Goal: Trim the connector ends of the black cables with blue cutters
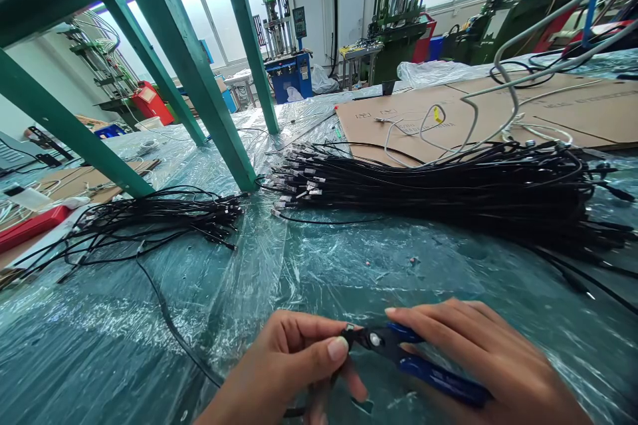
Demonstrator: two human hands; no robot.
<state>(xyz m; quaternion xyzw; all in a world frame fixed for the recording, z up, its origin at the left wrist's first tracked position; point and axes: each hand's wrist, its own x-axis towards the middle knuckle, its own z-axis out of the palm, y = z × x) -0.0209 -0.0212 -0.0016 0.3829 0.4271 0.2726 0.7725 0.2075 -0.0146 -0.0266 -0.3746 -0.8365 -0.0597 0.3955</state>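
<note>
My right hand (491,362) grips blue-handled cutting pliers (423,365), whose black jaws point left. My left hand (289,368) pinches the end of a thin black cable (169,325) right at the jaws; the cable runs away to the left over the table. The cable's tip is hidden between my fingers and the jaws. A big bundle of black cables (448,189) with metal plug ends lies ahead of my hands. To the left lies a smaller pile of black cables (149,222).
The table (349,265) is covered with crinkled clear plastic over green. Slanted green frame legs (199,80) stand on it at left. Flat cardboard sheets (498,113) with white cables lie behind the bundle. Green machines stand along the far windows. A red object (30,226) lies at far left.
</note>
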